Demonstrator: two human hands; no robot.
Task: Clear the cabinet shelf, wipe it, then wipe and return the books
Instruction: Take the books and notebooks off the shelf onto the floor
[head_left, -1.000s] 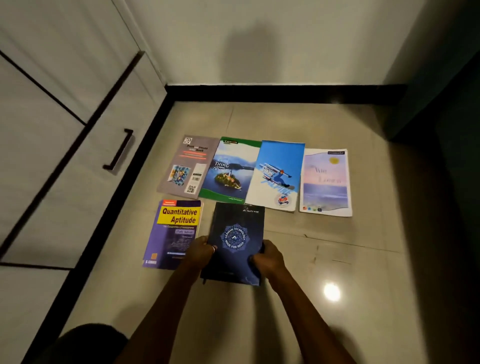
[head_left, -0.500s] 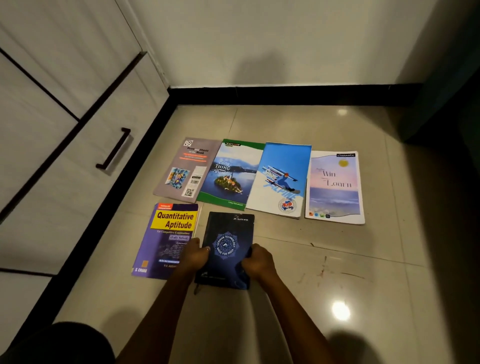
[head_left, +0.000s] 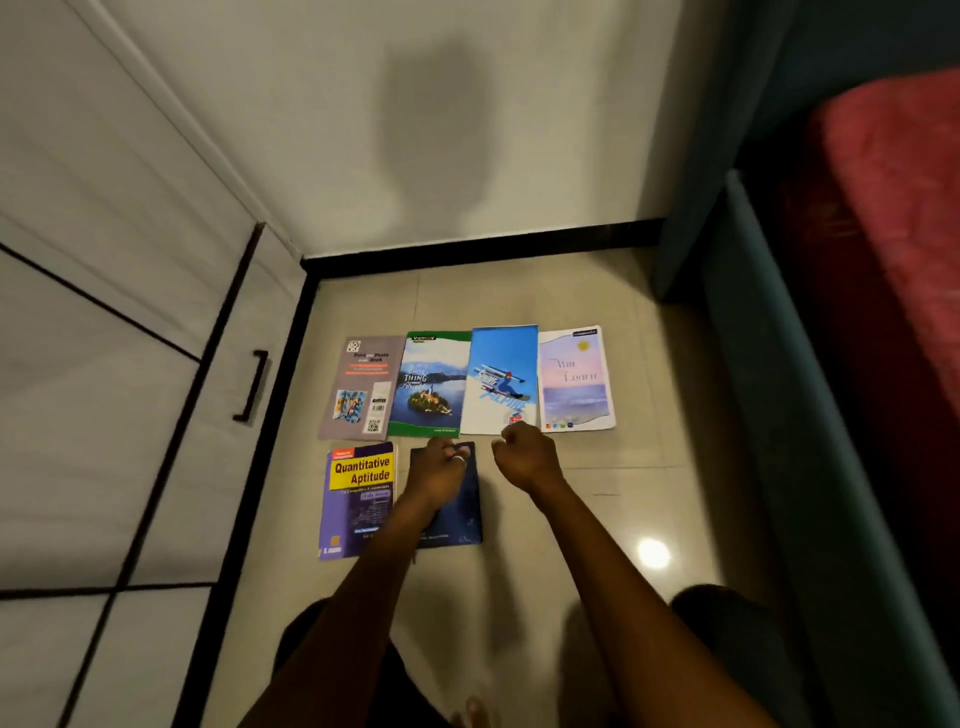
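Now left hand (head_left: 441, 467) rests on dark book (head_left: 460, 514) — right hand (head_left: 524, 457) apart.

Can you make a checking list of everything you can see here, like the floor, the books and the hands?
Surface: glossy tiled floor, with light glare.
Job's things: six books flat in two rows; dark book beside purple book.
Clutter: nothing seen.
Hands: left hand rests on dark book; right hand loosely curled, empty, above floor.
Cables: nothing seen.
Surroundings: closed cabinet left, wall ahead, bed right.
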